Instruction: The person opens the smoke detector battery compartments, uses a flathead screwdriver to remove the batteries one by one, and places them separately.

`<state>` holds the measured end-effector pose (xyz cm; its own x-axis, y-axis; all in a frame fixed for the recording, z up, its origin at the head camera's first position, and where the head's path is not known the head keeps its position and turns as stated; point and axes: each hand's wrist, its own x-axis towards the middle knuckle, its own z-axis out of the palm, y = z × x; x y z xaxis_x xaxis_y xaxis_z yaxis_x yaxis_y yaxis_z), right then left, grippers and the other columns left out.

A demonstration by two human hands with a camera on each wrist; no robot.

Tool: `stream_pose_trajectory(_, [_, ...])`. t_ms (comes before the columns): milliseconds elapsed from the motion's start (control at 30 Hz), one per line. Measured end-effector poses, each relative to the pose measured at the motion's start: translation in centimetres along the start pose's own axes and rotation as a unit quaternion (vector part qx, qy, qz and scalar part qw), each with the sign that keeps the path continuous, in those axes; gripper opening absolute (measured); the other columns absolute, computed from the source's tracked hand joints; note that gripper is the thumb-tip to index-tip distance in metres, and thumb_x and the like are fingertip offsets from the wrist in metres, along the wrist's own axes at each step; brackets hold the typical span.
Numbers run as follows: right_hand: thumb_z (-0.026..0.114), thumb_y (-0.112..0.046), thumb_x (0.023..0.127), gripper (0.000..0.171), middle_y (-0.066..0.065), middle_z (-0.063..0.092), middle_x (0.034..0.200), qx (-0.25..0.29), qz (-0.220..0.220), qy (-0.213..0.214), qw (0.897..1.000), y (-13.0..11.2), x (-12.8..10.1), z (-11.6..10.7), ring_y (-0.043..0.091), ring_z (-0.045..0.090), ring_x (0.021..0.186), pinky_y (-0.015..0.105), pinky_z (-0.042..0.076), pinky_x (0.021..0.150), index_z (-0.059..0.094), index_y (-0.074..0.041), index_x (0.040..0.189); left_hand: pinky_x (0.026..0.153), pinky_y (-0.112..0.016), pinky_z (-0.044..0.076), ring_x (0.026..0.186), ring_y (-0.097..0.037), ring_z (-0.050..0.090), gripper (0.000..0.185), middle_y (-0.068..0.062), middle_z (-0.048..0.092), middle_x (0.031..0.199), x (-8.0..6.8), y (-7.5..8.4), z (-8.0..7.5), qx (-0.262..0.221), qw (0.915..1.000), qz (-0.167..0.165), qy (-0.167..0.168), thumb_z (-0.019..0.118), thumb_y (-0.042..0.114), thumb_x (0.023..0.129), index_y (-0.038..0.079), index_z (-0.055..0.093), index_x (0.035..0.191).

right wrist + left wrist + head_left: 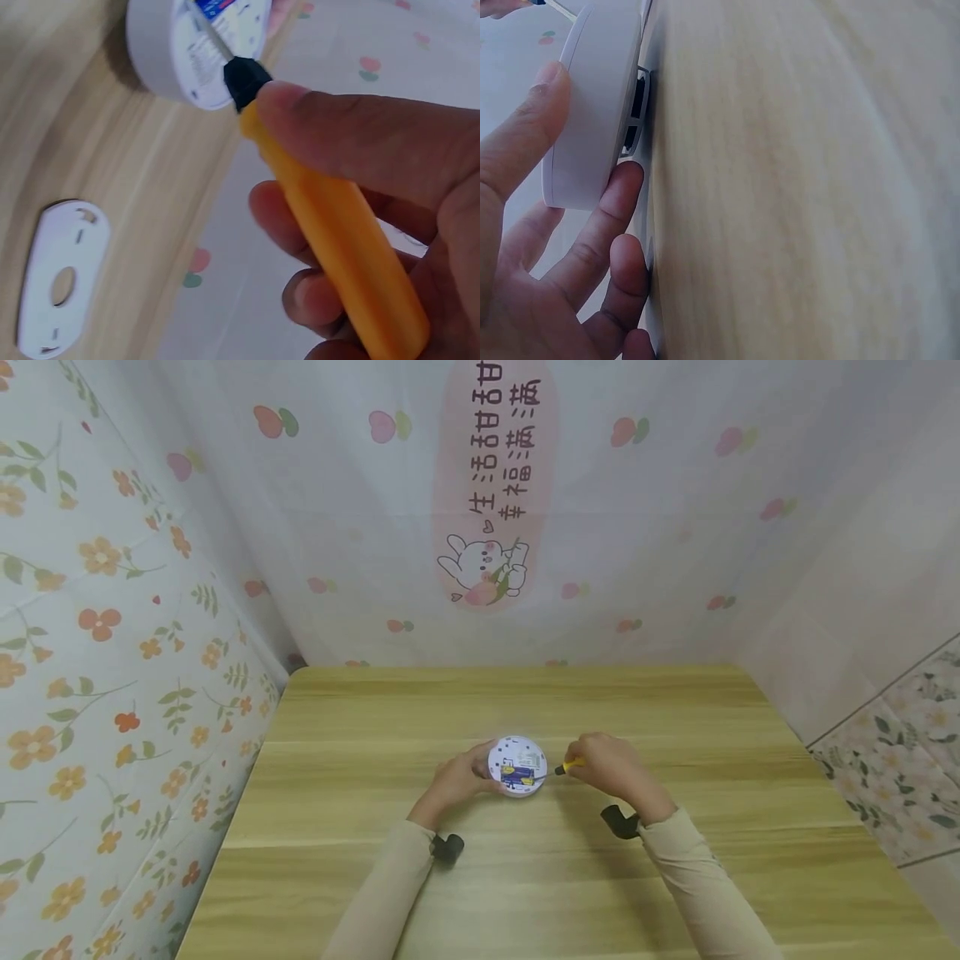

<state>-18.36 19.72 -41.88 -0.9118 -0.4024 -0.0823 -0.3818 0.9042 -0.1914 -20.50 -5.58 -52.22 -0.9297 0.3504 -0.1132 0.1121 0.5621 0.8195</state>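
A round white device (517, 766) stands tilted on the wooden table (525, 702), its back face towards me with a blue and yellow part in it. My left hand (468, 772) grips its left rim; in the left wrist view the thumb (532, 112) and fingers (615, 202) curl round the device's edge (592, 112). My right hand (603, 766) holds a screwdriver with a yellow handle (330, 225) and black collar. Its thin metal shaft (214, 37) reaches onto the device's back face (225, 30).
A flat white oval plate (60, 277) with a round hole lies on the table near the right hand. Fabric walls with flower and fruit prints close in the table at the left, back and right.
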Motion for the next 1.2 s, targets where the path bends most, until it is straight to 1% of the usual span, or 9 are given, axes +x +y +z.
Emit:
stream_pose_trajectory(133, [0.071,-0.018,0.084,0.012,0.005,0.073,0.097,0.026,-0.006,0.001,1.000,0.6,-0.3,0.3,0.025,0.068,0.089,0.043,0.055,0.071,0.074,-0.011,0.093,0.110,-0.060,0.023,0.098,-0.020,0.064,0.087,0.005,0.072,0.084,0.1,-0.1,-0.1,0.003,1.0000,0.002,-0.002,0.082,0.039,0.071,0.027,0.042,0.146])
stream_pose_trajectory(300, [0.072,-0.018,0.083,0.012,0.004,0.072,0.097,0.041,-0.006,0.021,0.999,1.7,-0.4,1.1,0.024,0.067,0.088,0.042,0.054,0.073,0.074,-0.012,0.093,0.110,-0.062,0.021,0.098,-0.021,0.064,0.087,0.005,0.071,0.085,0.3,0.0,-0.1,-0.004,0.9999,0.011,-0.006,0.082,0.038,0.071,0.026,0.041,0.147])
stream_pose_trajectory(433, [0.072,-0.016,0.082,0.012,0.008,0.073,0.099,0.073,-0.009,0.032,0.997,2.5,-0.6,1.7,0.028,0.068,0.092,0.044,0.054,0.078,0.075,-0.010,0.092,0.111,-0.061,0.019,0.095,-0.018,0.063,0.087,0.006,0.070,0.083,0.4,0.0,-0.1,-0.008,0.9999,0.007,-0.006,0.083,0.036,0.071,0.026,0.040,0.147])
stream_pose_trajectory(567, [0.072,-0.017,0.084,0.011,0.008,0.073,0.103,0.102,0.001,0.032,0.994,3.1,-0.9,2.6,0.030,0.067,0.100,0.047,0.054,0.083,0.076,-0.011,0.093,0.111,-0.060,0.019,0.090,-0.016,0.063,0.088,0.005,0.069,0.081,0.4,0.1,-0.2,-0.012,0.9998,-0.003,-0.013,0.084,0.033,0.071,0.027,0.040,0.147])
stream_pose_trajectory(667, [0.073,-0.018,0.084,0.011,0.006,0.073,0.100,0.122,0.007,0.042,0.992,3.5,-1.1,3.4,0.029,0.067,0.098,0.046,0.054,0.081,0.076,-0.012,0.092,0.112,-0.060,0.019,0.090,-0.016,0.062,0.088,0.005,0.069,0.081,0.3,0.1,-0.2,-0.015,0.9997,-0.010,-0.016,0.083,0.033,0.072,0.027,0.040,0.147])
stream_pose_trajectory(833, [0.074,-0.015,0.083,0.009,0.005,0.073,0.094,0.150,0.002,0.079,0.986,4.2,-1.3,4.9,0.028,0.067,0.092,0.045,0.054,0.080,0.075,-0.010,0.090,0.113,-0.061,0.017,0.096,-0.019,0.063,0.086,0.003,0.070,0.085,0.2,0.0,-0.2,-0.020,0.9996,-0.012,-0.013,0.083,0.034,0.072,0.027,0.040,0.147])
stream_pose_trajectory(1033, [0.075,-0.013,0.081,0.008,0.002,0.072,0.091,0.188,0.001,0.099,0.977,4.6,-1.8,6.0,0.025,0.066,0.091,0.042,0.054,0.080,0.074,-0.010,0.090,0.113,-0.062,0.016,0.090,-0.015,0.062,0.086,0.004,0.069,0.086,0.3,-0.5,0.0,-0.037,0.9990,-0.015,-0.019,0.083,0.033,0.072,0.028,0.040,0.147])
stream_pose_trajectory(1133, [0.075,-0.014,0.081,0.010,0.000,0.071,0.092,0.193,0.006,0.106,0.975,4.6,-1.9,6.3,0.023,0.066,0.092,0.041,0.054,0.081,0.074,-0.012,0.091,0.113,-0.062,0.015,0.091,-0.014,0.063,0.086,0.005,0.070,0.087,0.3,-0.6,0.1,-0.038,0.9990,-0.013,-0.017,0.084,0.033,0.072,0.028,0.041,0.147])
stream_pose_trajectory(1200, [0.075,-0.015,0.081,0.011,-0.001,0.071,0.092,0.186,0.008,0.113,0.976,4.7,-1.9,6.4,0.022,0.065,0.092,0.039,0.054,0.080,0.074,-0.012,0.092,0.113,-0.062,0.015,0.092,-0.015,0.063,0.086,0.005,0.070,0.087,0.5,-0.7,0.1,-0.038,0.9991,-0.012,-0.017,0.083,0.034,0.071,0.029,0.041,0.146])
